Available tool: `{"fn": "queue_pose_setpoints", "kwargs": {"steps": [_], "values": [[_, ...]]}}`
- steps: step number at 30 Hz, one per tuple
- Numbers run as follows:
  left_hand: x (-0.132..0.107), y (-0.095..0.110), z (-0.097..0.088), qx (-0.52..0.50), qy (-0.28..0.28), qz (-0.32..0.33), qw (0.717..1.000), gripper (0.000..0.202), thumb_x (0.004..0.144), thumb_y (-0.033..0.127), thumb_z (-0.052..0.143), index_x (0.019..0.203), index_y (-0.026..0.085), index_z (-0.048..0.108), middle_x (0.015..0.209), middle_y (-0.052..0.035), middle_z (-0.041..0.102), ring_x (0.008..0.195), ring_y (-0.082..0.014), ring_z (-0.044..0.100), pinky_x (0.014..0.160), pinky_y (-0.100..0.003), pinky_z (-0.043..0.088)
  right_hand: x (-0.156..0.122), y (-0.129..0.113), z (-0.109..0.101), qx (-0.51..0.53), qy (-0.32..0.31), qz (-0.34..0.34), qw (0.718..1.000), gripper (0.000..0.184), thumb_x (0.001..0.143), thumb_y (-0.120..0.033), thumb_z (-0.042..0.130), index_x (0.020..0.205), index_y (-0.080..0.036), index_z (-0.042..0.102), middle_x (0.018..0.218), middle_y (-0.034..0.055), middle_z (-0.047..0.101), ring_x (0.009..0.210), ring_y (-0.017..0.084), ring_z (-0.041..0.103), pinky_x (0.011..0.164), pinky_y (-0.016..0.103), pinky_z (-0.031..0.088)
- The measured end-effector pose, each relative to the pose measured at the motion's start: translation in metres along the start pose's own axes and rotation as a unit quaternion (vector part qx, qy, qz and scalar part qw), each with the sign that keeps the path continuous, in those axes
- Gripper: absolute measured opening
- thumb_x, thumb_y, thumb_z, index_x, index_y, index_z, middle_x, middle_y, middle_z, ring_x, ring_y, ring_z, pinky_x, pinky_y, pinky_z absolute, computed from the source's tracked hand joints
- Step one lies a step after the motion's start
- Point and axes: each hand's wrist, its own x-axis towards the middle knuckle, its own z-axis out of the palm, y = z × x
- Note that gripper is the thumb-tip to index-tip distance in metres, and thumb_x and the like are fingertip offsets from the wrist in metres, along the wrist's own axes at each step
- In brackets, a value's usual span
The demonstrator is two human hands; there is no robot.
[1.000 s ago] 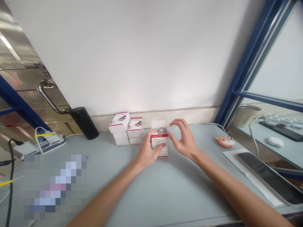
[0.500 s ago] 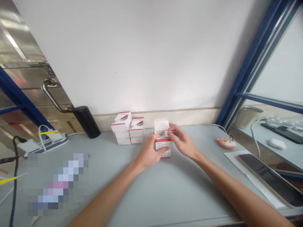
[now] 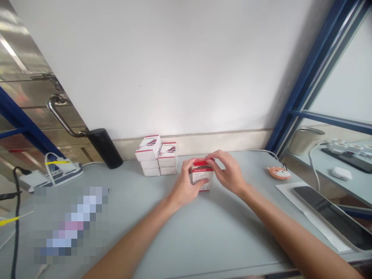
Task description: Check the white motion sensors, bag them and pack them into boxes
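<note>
A small white and red cardboard box (image 3: 201,177) marked "DETECTOR" stands upright on the grey table in front of me. My left hand (image 3: 185,186) is wrapped around its left side, with the thumb across the front face. At the top, my right hand (image 3: 227,170) pinches the red-edged lid flap (image 3: 200,161), which is folded partly down over the opening. The inside of the box is hidden. To the left, several similar boxes (image 3: 148,149) are stacked in two columns by the wall.
A black cylinder (image 3: 105,148) stands at the back left, near a power strip (image 3: 58,176) with cables. An orange animal-faced case (image 3: 279,173) lies to the right, above a phone (image 3: 331,215) on white paper (image 3: 283,190). A blurred-out patch covers the left table.
The lid flap has gone from standing up to folded down towards the box front. My right hand has moved onto the flap; my left hand still holds the box.
</note>
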Motion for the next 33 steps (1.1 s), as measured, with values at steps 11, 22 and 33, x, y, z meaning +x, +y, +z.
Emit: {"fn": "queue_pose_setpoints", "kwargs": {"steps": [11, 22, 33], "values": [[0.014, 0.003, -0.009, -0.043, 0.063, -0.051, 0.996, 0.047, 0.095, 0.037, 0.074, 0.132, 0.028, 0.046, 0.132, -0.0102, 0.061, 0.122, -0.0243, 0.066, 0.103, -0.045, 0.055, -0.007, 0.01, 0.002, 0.114, -0.126, 0.079, 0.982, 0.035, 0.095, -0.037, 0.071, 0.129, -0.031, 0.065, 0.156, 0.0104, 0.048, 0.136, 0.031, 0.056, 0.114, 0.054, 0.048], [0.042, 0.009, -0.062, 0.202, 0.205, 0.0, 0.958, 0.041, 0.093, 0.039, 0.072, 0.127, 0.024, 0.054, 0.129, -0.0144, 0.063, 0.129, -0.0315, 0.056, 0.115, -0.052, 0.039, -0.012, 0.005, 0.018, 0.09, 0.027, 0.14, 0.986, 0.048, 0.085, -0.044, 0.082, 0.125, -0.028, 0.059, 0.122, 0.0086, 0.073, 0.105, 0.028, 0.071, 0.091, 0.046, 0.059], [0.039, -0.067, -0.145, -0.133, 0.387, -0.275, 0.87, 0.035, 0.091, 0.05, 0.052, 0.094, 0.019, 0.067, 0.095, -0.0056, 0.075, 0.104, -0.0255, 0.071, 0.094, -0.036, 0.056, 0.005, 0.016, 0.008, -0.137, 0.049, -0.051, 0.988, 0.011, 0.094, -0.033, 0.071, 0.09, -0.029, 0.061, 0.135, 0.0076, 0.073, 0.133, 0.033, 0.063, 0.111, 0.058, 0.044]]}}
